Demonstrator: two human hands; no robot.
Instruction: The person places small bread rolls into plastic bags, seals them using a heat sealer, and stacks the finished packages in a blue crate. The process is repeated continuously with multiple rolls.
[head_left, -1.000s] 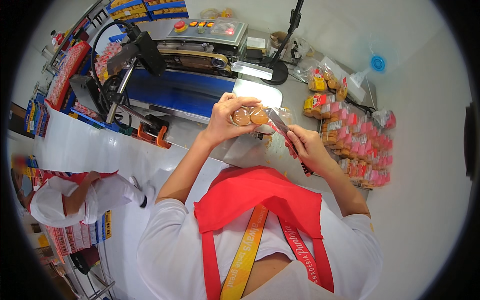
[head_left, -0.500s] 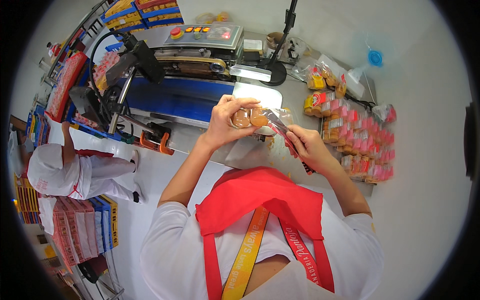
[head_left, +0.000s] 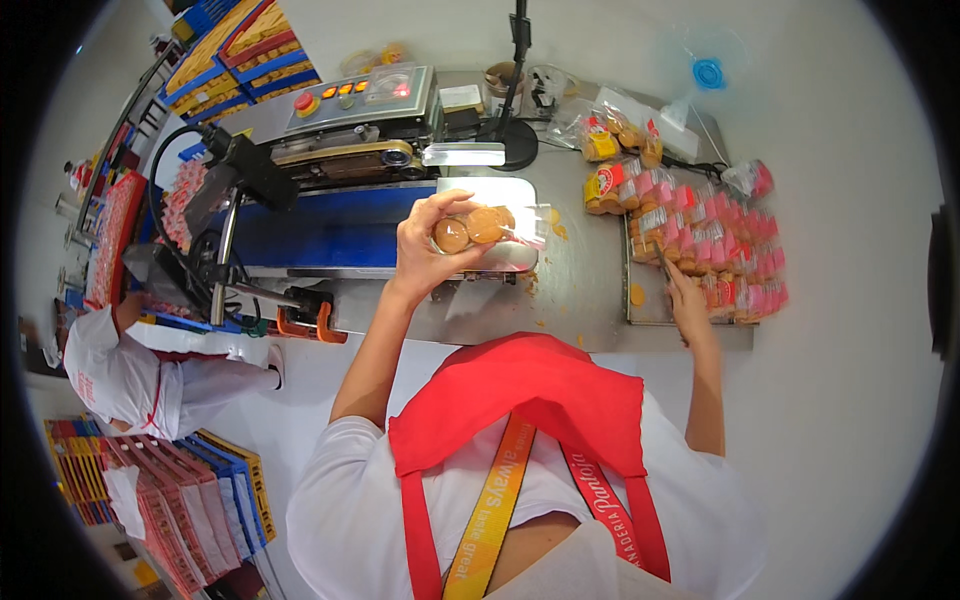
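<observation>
Cookie packet [head_left: 487, 226], clear-wrapped with round golden-brown pieces inside, is in the left hand [head_left: 428, 242], whose thumb and fingers pinch it around its left end; the wrapper's see-through end points toward the table's right side. It is held over a pale metal plate [head_left: 505, 188], toward the front edge of the steel table [head_left: 590, 290]; whether it touches the plate, I cannot tell. Right hand [head_left: 690, 308] has its fingers closed on a slim dark tool [head_left: 663, 262], above the front part of a shallow tray [head_left: 650, 310] at the table's front right corner. An orange round piece [head_left: 637, 294] lies in the tray near its left edge, and rows of filled packets [head_left: 715, 240] with pink and clear wrapping crowd the rest, reaching its right edge. Orange crumbs [head_left: 530, 282] are scattered on the table beside the plate. Left of the plate runs a blue conveyor belt [head_left: 315, 228]; behind that stands a machine with a red button [head_left: 306, 103]. Toward the table's back edge sits a black round lamp base [head_left: 515, 147]. Far left, a person in white [head_left: 115, 370] stands near stacked crates [head_left: 175, 510].
</observation>
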